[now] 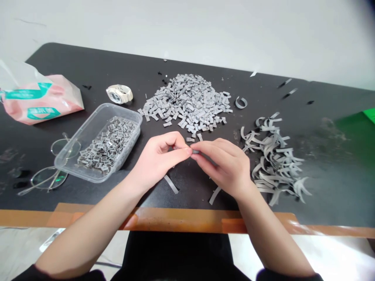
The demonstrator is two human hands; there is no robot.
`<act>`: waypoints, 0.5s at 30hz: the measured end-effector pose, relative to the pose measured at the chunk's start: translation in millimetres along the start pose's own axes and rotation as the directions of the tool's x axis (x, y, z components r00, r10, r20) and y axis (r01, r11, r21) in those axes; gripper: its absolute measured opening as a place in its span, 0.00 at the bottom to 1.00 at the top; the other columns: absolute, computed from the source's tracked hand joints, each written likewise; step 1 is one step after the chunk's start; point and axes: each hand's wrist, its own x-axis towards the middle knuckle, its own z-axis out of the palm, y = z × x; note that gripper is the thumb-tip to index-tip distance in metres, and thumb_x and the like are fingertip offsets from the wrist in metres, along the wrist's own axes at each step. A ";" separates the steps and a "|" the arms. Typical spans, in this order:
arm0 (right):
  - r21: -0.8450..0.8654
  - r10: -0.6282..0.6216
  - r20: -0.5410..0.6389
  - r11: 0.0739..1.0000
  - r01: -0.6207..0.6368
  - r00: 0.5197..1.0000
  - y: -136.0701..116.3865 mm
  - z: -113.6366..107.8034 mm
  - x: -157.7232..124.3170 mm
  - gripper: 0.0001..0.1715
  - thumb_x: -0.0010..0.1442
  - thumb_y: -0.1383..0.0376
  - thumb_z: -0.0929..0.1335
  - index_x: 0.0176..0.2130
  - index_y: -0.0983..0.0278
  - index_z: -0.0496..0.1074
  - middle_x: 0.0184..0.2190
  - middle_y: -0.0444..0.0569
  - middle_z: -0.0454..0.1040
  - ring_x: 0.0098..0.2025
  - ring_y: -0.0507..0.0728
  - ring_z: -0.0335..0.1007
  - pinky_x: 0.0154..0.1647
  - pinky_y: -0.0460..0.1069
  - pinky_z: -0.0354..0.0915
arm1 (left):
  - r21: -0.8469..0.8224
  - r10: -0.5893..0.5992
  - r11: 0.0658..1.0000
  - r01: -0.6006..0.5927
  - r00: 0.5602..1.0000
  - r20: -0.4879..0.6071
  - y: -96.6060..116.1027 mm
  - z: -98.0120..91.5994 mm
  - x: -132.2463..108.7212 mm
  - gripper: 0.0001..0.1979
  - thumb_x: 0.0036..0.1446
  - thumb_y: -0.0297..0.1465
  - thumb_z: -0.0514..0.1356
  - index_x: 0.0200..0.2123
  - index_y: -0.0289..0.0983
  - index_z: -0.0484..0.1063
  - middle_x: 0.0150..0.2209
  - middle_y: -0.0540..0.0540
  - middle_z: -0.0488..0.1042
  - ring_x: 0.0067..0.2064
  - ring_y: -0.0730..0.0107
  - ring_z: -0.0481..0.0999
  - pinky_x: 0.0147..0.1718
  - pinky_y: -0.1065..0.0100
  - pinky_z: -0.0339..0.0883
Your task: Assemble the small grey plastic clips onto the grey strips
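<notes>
My left hand [159, 158] and my right hand [224, 164] meet over the black table [88, 70], fingertips pinched together on one small grey part [195, 151]. Both hands are closed in a pinch. Just beyond them lies a big heap of small grey parts [187, 101]. A clear plastic tub [130, 134] at my left holds several more grey parts. A pile of curled grey strips [274, 156] lies right of my right hand. Two loose strips, one [170, 184] and another [215, 195], lie under my hands.
A pink and white plastic packet [41, 99] sits at the far left, a roll of tape [119, 94] behind the tub, and eyeglasses [54, 164] beside the tub. Tan tape edges the table's front [181, 220]. A green object [369, 114] shows at the right edge.
</notes>
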 end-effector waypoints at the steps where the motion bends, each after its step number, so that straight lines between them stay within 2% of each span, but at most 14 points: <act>1: -0.035 -0.016 0.005 0.999 0.016 1.000 1.1 0.6 -0.9 0.05 0.67 0.68 0.70 0.42 0.62 0.78 0.36 0.49 0.85 0.31 0.53 0.79 0.34 0.49 0.69 | -0.023 -0.030 0.999 0.030 1.000 -0.002 -0.6 0.0 0.5 0.10 0.55 0.30 0.66 0.22 0.36 0.72 0.24 0.53 0.67 0.29 0.73 0.65 0.30 0.68 0.57; 3: -0.075 -0.021 0.016 0.997 0.022 1.000 2.4 1.1 -2.1 0.05 0.68 0.67 0.69 0.41 0.62 0.77 0.35 0.48 0.85 0.28 0.52 0.76 0.32 0.49 0.68 | -0.046 -0.058 0.997 0.057 0.998 -0.009 -1.1 0.1 1.0 0.10 0.53 0.30 0.66 0.22 0.36 0.72 0.24 0.53 0.68 0.29 0.73 0.66 0.31 0.67 0.57; 6: -0.086 -0.002 0.006 0.996 0.002 1.000 0.8 0.4 -2.0 0.06 0.68 0.67 0.69 0.41 0.62 0.78 0.30 0.46 0.83 0.25 0.51 0.72 0.29 0.48 0.66 | -0.030 -0.018 0.999 0.017 1.000 -0.024 -0.5 -0.2 0.9 0.10 0.53 0.29 0.67 0.22 0.36 0.72 0.25 0.53 0.70 0.30 0.72 0.67 0.32 0.67 0.59; 10: -0.012 0.145 0.018 0.989 -0.145 0.989 -5.6 0.4 -0.2 0.07 0.67 0.67 0.69 0.40 0.61 0.79 0.26 0.43 0.81 0.26 0.51 0.73 0.31 0.46 0.68 | 0.078 0.059 0.995 -0.056 0.998 -0.032 0.9 -1.0 0.4 0.10 0.55 0.29 0.65 0.23 0.37 0.72 0.26 0.52 0.69 0.30 0.72 0.67 0.32 0.67 0.61; 12: 0.121 0.288 0.045 0.949 -0.291 0.957 -8.1 2.0 0.0 0.07 0.65 0.67 0.70 0.41 0.60 0.80 0.29 0.43 0.82 0.28 0.52 0.76 0.32 0.46 0.70 | 0.188 0.135 0.974 -0.125 0.990 -0.043 1.2 -0.9 0.2 0.09 0.56 0.29 0.64 0.24 0.37 0.72 0.27 0.52 0.70 0.31 0.71 0.68 0.33 0.67 0.63; 15: 0.405 0.500 0.097 0.770 -0.493 0.861 -8.2 6.1 -0.2 0.05 0.62 0.68 0.72 0.39 0.61 0.81 0.30 0.44 0.83 0.29 0.52 0.78 0.34 0.46 0.73 | 0.332 0.262 0.913 -0.238 0.965 -0.029 1.5 -1.2 1.5 0.09 0.59 0.29 0.63 0.25 0.38 0.73 0.28 0.50 0.72 0.34 0.69 0.71 0.37 0.66 0.66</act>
